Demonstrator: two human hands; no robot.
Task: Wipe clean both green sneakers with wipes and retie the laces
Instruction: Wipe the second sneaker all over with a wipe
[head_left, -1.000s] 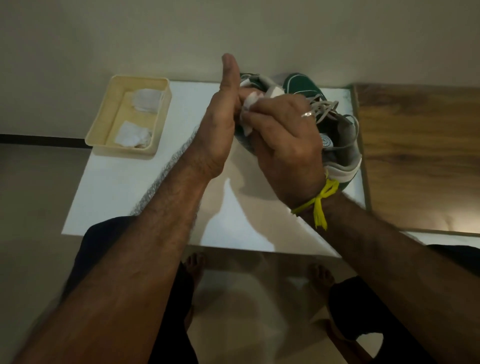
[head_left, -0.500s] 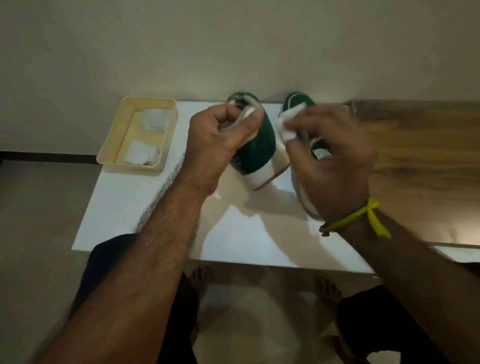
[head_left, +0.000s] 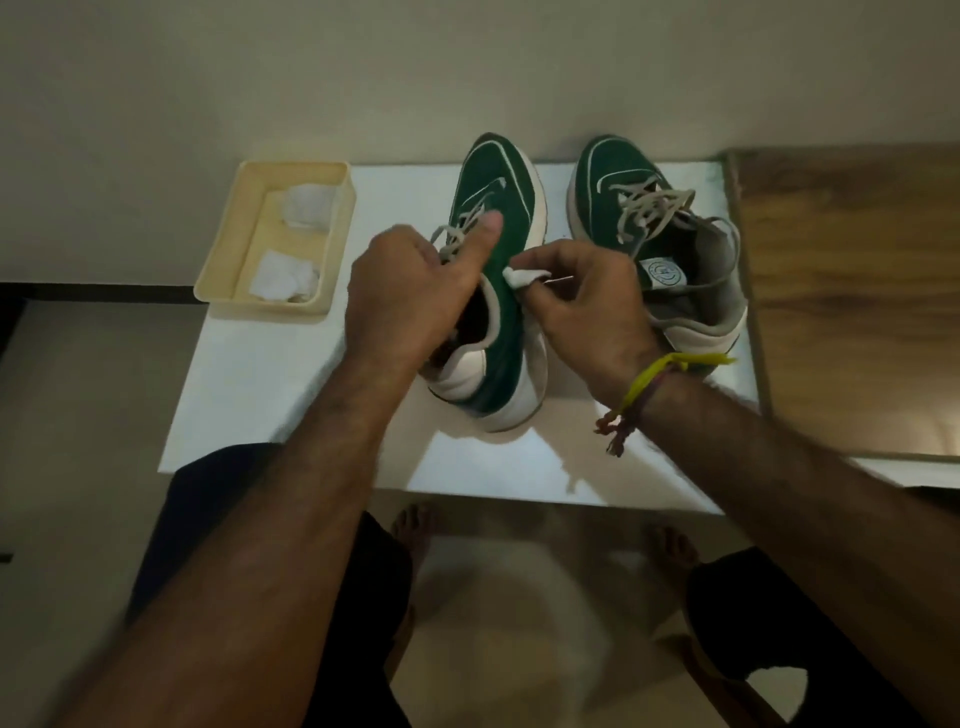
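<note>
A view from the person's head looks down at a white desk (head_left: 291, 374) set against a plain wall. Two green sneakers with white soles stand side by side on it, toes pointing toward the wall.

The left hand (head_left: 400, 291) grips the nearer sneaker (head_left: 493, 208) at its opening, fingers curled down over the collar into the shoe and the thumb stretched forward along the tongue beside the laces (head_left: 457, 234). This shoe leans a little toward the other shoe rather than sitting flat.

The right hand (head_left: 587, 301) pinches a small crumpled white wipe (head_left: 522, 275) between thumb and fingertips and presses it against the green side panel of the same shoe, just below the collar. A yellow thread band (head_left: 670, 371) circles that wrist.

The second sneaker (head_left: 623, 182) stands just beside it, untouched by either hand. Its pale laces (head_left: 649, 205) lie loose and tangled across the tongue, not tied.

A cream tray (head_left: 228, 260) sits at the desk's far left corner, well apart from the shoes, holding two more white wipes (head_left: 306, 208).

The work looks to be in its early or middle stretch: wiping of the first shoe is in hand, its laces also appear loose, and whether the second shoe has been wiped cannot be told. Retying both pairs of laces remains.
</note>
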